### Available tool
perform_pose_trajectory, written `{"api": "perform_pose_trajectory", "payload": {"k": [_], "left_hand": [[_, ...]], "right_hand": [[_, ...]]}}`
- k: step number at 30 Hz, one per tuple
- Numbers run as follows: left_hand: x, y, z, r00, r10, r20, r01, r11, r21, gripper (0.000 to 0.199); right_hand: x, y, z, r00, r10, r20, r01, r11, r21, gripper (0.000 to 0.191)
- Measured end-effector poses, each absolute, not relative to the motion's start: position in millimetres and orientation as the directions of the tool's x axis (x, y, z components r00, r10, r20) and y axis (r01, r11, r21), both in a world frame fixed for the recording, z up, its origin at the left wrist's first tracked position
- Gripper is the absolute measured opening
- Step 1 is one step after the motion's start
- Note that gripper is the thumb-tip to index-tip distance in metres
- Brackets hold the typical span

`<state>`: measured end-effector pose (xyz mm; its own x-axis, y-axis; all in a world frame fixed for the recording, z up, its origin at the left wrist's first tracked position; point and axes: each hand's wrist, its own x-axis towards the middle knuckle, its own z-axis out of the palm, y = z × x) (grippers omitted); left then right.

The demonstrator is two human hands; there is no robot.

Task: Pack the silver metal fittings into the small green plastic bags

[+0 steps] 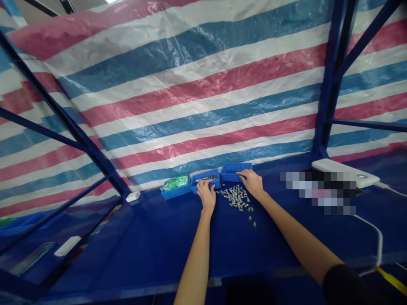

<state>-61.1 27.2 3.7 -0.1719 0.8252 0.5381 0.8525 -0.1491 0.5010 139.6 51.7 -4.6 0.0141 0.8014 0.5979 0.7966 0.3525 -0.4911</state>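
Three small blue bins stand in a row at the back of the blue table. My left hand (207, 194) rests at the front of the middle bin (192, 184), which holds small metal parts; its fingers are bent over the rim and apart. At the right bin (237, 172), the fingers of my right hand (251, 180) come together at the front right edge; whatever they may hold is too small to make out. A loose pile of small metal screws or bolts (237, 198) lies on the table between my hands. The left bin (175, 193) contains green plastic-wrapped items (177, 182).
A white device (346, 171) with a cable lies at the right, beside a blurred-out patch. A white adapter (132, 196) sits near the left frame post. Blue metal posts (327, 84) and a striped sheet (197, 93) stand behind the table (152, 250).
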Motion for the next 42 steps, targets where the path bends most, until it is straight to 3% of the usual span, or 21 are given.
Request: {"api": "perform_pose_trajectory", "payload": {"k": [11, 18, 22, 29, 35, 42], "left_hand": [[-68, 33, 3, -0.211, 0.779, 0.591, 0.802, -0.208, 0.560, 0.019], [-65, 32, 2, -0.173, 0.801, 0.573, 0.833, -0.191, 0.519, 0.018], [-62, 28, 3, -0.110, 0.848, 0.518, 0.877, -0.163, 0.453, 0.019], [-60, 27, 9, -0.004, 0.918, 0.397, 0.923, -0.150, 0.355, 0.024], [-63, 30, 4, -0.038, 0.911, 0.412, 0.901, -0.147, 0.409, 0.020], [-64, 31, 2, -0.067, 0.866, 0.496, 0.848, -0.212, 0.485, 0.017]], "right_hand": [[140, 41, 11, 0.024, 0.906, 0.422, 0.799, 0.237, -0.553, 0.028], [154, 38, 16, 0.058, 0.932, 0.358, 0.803, 0.170, -0.572, 0.023], [161, 39, 14, 0.120, 0.916, 0.383, 0.800, 0.139, -0.583, 0.025], [165, 52, -1, 0.038, 0.856, 0.516, 0.752, 0.315, -0.579, 0.035], [162, 55, -7, 0.043, 0.847, 0.530, 0.729, 0.337, -0.596, 0.027], [159, 47, -3, 0.010, 0.879, 0.478, 0.766, 0.300, -0.568, 0.031]]}}
